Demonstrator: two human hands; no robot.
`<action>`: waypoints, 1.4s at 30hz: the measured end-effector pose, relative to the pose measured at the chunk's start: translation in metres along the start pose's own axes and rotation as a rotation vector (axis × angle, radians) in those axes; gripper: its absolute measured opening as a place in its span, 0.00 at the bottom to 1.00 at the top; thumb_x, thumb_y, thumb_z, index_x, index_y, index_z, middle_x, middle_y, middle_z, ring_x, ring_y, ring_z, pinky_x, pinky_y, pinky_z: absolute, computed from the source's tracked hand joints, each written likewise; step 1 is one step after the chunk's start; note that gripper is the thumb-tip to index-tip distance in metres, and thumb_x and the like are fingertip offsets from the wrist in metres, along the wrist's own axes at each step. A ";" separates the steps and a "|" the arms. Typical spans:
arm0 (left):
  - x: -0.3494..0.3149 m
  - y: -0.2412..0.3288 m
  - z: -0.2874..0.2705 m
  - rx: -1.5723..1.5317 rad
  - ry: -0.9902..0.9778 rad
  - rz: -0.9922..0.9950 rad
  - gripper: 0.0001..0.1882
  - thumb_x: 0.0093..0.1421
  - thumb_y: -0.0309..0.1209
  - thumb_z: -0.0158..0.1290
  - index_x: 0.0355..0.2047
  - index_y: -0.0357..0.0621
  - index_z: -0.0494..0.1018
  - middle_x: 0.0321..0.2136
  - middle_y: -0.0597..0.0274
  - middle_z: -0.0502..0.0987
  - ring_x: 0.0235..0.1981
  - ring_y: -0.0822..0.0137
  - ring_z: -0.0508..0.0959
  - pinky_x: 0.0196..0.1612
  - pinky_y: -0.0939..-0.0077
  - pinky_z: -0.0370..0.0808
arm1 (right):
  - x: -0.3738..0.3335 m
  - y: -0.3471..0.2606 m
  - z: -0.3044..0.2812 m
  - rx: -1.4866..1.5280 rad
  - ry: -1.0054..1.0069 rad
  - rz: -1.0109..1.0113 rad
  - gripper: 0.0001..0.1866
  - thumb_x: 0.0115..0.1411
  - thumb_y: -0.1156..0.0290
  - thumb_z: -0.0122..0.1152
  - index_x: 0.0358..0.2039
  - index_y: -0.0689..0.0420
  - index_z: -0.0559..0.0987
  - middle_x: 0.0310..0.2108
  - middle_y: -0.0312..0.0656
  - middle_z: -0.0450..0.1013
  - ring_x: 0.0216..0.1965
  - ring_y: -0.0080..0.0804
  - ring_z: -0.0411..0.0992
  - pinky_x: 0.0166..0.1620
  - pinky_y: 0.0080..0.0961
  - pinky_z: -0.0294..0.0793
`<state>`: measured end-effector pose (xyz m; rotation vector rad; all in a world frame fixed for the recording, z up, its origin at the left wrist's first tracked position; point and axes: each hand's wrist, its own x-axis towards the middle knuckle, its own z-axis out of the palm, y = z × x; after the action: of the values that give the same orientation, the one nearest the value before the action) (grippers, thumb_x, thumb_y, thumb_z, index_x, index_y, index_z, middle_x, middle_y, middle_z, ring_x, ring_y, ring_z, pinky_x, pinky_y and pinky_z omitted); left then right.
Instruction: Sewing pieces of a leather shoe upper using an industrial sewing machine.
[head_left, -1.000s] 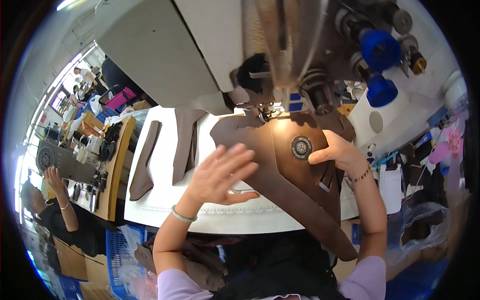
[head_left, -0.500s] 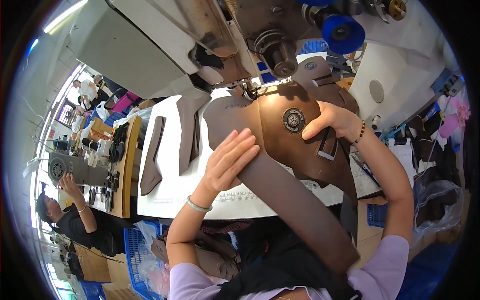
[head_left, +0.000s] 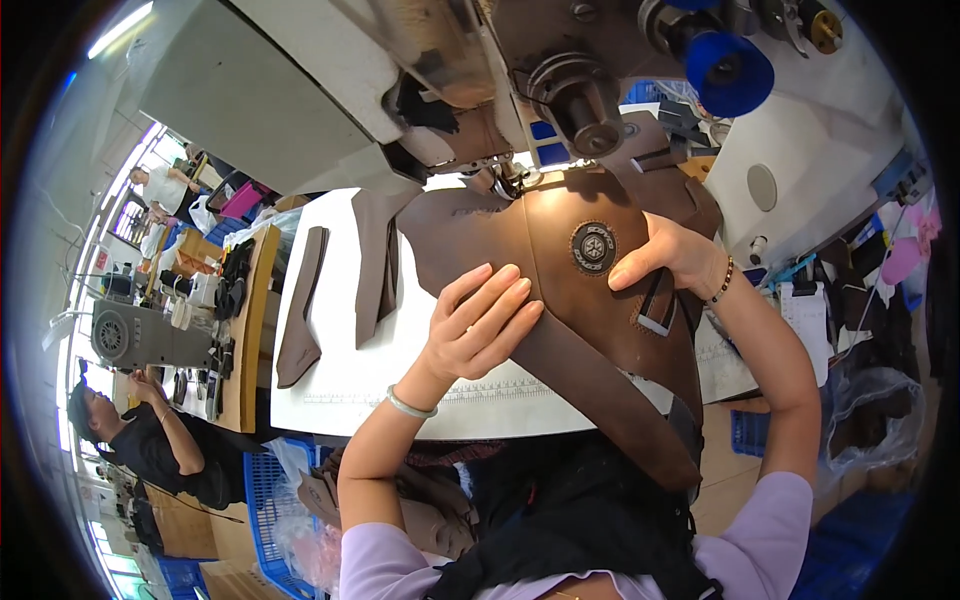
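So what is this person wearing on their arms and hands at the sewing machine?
Both hands are bare, with no gloves. The left hand has a thin, pale, smooth bangle round the wrist. The right hand has a bracelet of small dark and gold-toned beads at the wrist. The forearms are uncovered; light lilac sleeves begin near the upper arms. No rings are visible.
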<state>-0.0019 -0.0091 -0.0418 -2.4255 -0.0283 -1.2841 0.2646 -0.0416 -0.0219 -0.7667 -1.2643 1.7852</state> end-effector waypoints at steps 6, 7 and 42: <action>0.001 0.001 0.004 0.096 0.064 0.089 0.10 0.49 0.24 0.57 0.33 0.38 0.76 0.36 0.52 0.78 0.43 0.53 0.78 0.45 0.60 0.75 | -0.002 0.003 0.003 0.012 0.011 -0.007 0.25 0.44 0.76 0.68 0.45 0.62 0.73 0.37 0.37 0.73 0.38 0.21 0.71 0.44 0.20 0.71; 0.001 0.002 0.005 0.101 0.078 0.090 0.10 0.49 0.23 0.57 0.33 0.38 0.76 0.36 0.52 0.78 0.42 0.53 0.78 0.45 0.62 0.76 | -0.002 0.002 0.004 0.016 0.017 -0.002 0.25 0.44 0.76 0.68 0.45 0.62 0.73 0.37 0.37 0.73 0.38 0.22 0.71 0.43 0.20 0.71; 0.027 0.001 -0.021 0.083 0.038 0.119 0.05 0.51 0.22 0.57 0.30 0.36 0.77 0.33 0.56 0.78 0.37 0.63 0.80 0.43 0.77 0.80 | -0.018 -0.017 0.035 -0.207 0.353 -0.176 0.20 0.54 0.72 0.65 0.47 0.65 0.74 0.39 0.37 0.76 0.39 0.19 0.72 0.46 0.18 0.71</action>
<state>-0.0029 -0.0216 -0.0099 -2.2954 0.0712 -1.2505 0.2489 -0.0699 0.0057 -1.0037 -1.2445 1.3226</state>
